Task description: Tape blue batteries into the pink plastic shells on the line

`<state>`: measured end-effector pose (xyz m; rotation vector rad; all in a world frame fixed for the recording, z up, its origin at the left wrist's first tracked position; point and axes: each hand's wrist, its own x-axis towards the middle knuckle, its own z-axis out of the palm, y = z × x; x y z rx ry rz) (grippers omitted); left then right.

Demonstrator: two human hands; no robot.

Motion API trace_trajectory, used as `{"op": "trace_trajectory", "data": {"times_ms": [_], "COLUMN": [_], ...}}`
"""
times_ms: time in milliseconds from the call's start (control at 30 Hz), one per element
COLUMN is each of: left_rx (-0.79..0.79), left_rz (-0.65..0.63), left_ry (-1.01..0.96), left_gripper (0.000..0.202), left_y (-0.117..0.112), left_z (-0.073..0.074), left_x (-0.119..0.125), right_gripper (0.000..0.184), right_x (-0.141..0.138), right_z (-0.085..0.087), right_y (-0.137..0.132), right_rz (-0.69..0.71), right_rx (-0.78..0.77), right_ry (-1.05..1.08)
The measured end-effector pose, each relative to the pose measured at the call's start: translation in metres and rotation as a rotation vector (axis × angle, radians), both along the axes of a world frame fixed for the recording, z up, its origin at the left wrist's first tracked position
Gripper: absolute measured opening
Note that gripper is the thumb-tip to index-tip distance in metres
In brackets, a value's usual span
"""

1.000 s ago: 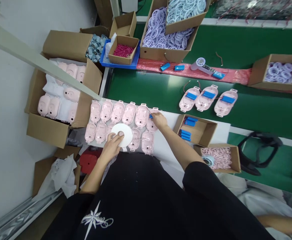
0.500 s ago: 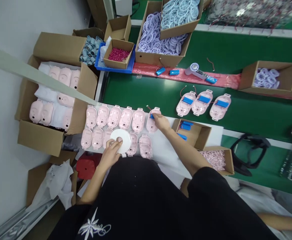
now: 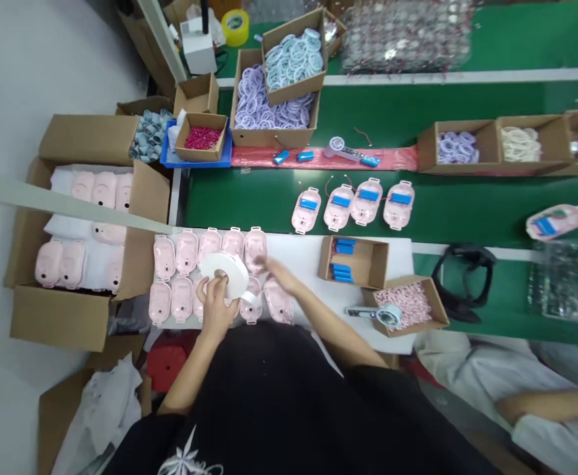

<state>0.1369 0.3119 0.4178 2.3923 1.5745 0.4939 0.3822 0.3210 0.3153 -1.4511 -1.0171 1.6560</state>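
My left hand [image 3: 214, 305] is closed on a roll of white tape [image 3: 237, 274], its fingers at the roll's hole, with a loose end hanging at the roll's right edge. Beneath lie two rows of pink plastic shells [image 3: 187, 251] on a white board [image 3: 299, 254], partly covered by the roll. My right hand [image 3: 278, 274] is blurred beside the rightmost upper-row shell [image 3: 256, 245]; I cannot tell whether it touches it. Beyond the board, several pink shells with blue batteries [image 3: 307, 210] lie on the green table [image 3: 249, 198].
A small carton of blue batteries [image 3: 375, 260] and a box of small pink parts [image 3: 420, 297] stand at right. An open carton of pink housings [image 3: 145, 198] is at left. Boxes of purple rings [image 3: 269, 135] stand behind. Another person's arm [image 3: 546, 404] shows at lower right.
The shell with a battery that was under my right hand now lies on the green table beside the others. My right hand has moved toward the shell rows. The view has shifted.
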Motion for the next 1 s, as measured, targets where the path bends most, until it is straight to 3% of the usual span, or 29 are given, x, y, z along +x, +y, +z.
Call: {"op": "trace_trajectory", "data": {"times_ms": [100, 167, 233, 267, 367, 400, 467, 533, 633, 700, 767, 867, 933, 1000], "left_rx": [-0.013, -0.026, -0.031, -0.03, -0.03, -0.034, -0.05, -0.064, -0.094, -0.119, -0.137, -0.158, -0.177, -0.191], "left_rz": [-0.105, -0.133, -0.152, -0.161, -0.17, -0.166, -0.158, -0.152, -0.162, -0.189, -0.235, -0.321, -0.365, -0.396], "left_ry": [-0.012, -0.038, -0.064, -0.07, -0.061, -0.054, -0.038, -0.031, -0.005, 0.035, 0.076, 0.109, 0.129, 0.141], "left_gripper": [0.047, 0.046, 0.043, 0.042, 0.041, 0.042, 0.045, 0.047, 0.047, 0.049, 0.054, 0.064, 0.071, 0.075], "left_y": [0.024, 0.032, 0.03, 0.025, 0.004, -0.004, -0.016, -0.023, -0.026, -0.025, -0.023, -0.021, -0.022, -0.025], "left_z": [-0.005, -0.01, -0.014, -0.015, -0.016, -0.015, -0.012, -0.008, -0.004, 0.0, 0.004, 0.01, 0.011, 0.012], "left_x": [0.004, 0.008, 0.013, 0.015, 0.021, 0.022, 0.023, 0.021, 0.017, 0.015, 0.014, 0.014, 0.015, 0.015], "right_gripper": [0.057, 0.053, 0.05, 0.049, 0.044, 0.041, 0.04, 0.044, 0.042, 0.043, 0.048, 0.058, 0.063, 0.065], "right_x": [-0.059, -0.056, -0.014, 0.018, 0.126, 0.157, 0.198, 0.216, 0.218, 0.215, 0.207, 0.175, 0.14, 0.103], "right_z": [0.025, 0.027, 0.018, 0.01, -0.018, -0.028, -0.046, -0.06, -0.066, -0.061, -0.048, -0.013, 0.018, 0.049], "right_y": [-0.083, -0.104, -0.098, -0.088, -0.053, -0.044, -0.037, -0.042, -0.061, -0.073, -0.085, -0.101, -0.108, -0.109], "right_rz": [0.101, 0.143, 0.073, -0.032, -0.445, -0.476, -0.355, -0.15, -0.043, -0.154, -0.352, -0.544, -0.516, -0.423], "right_rx": [-0.054, -0.075, -0.085, -0.096, -0.21, -0.283, -0.383, -0.401, -0.385, -0.38, -0.325, -0.142, -0.05, -0.016], "right_ry": [0.275, 0.28, 0.16, 0.036, -0.555, -0.753, -1.012, -1.105, -1.135, -1.122, -1.01, -0.583, -0.273, -0.091]}}
